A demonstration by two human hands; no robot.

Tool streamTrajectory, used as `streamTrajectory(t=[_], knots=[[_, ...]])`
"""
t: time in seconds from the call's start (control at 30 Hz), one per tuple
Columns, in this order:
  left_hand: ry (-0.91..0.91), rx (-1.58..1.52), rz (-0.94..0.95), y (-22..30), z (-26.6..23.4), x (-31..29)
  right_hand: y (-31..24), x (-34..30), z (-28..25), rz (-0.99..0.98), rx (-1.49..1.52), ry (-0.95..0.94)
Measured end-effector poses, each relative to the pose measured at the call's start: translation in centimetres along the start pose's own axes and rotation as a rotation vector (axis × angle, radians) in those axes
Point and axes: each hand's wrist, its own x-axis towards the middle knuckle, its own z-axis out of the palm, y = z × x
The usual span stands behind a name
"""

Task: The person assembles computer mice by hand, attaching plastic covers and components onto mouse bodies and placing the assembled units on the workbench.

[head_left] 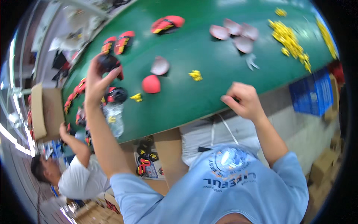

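Observation:
My left hand [96, 83] reaches over the left part of the green table, fingers wrapped round a black rounded piece [108, 62] with red at its side. Just below it lies another black and red piece [117, 95] beside a clear plastic bag [115, 118]. Near the table's front edge hovers my right hand [244, 100], fingers curled; a small dark spot shows at the thumb, and what it holds, if anything, is hidden. Between my hands lie a red shell [151, 84], a pale upturned shell [160, 65] and small yellow parts [195, 75].
Red, black and yellow pieces [124, 42] lie along the far left. Several pale shells [244, 44] and a yellow heap [289, 39] are to the right. A blue crate [312, 95] stands beyond the table. At left, a co-worker [80, 173] reaches toward the table by a cardboard box [52, 112].

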Motion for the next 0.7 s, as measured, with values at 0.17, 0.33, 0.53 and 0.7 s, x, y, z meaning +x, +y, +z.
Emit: streamTrajectory(t=[0.17, 0.33, 0.53, 0.7], knots=[[-0.010, -0.453, 0.283, 2.1, 13.1, -8.6, 0.0, 1.4, -3.3, 0.034, 0.055, 0.101], [-0.049, -0.669, 0.177, -0.8, 21.2, -11.7, 1.3, 1.0, -6.6, 0.072, 0.044, 0.142], [-0.001, 0.196, 0.372, -1.1, 19.8, -11.6, 1.7, -2.0, -7.3, 0.136, 0.013, 0.209], [0.037, 0.422, 0.403, -1.2, 19.9, -12.0, 1.1, -5.2, -6.6, 0.097, 0.065, 0.091]])
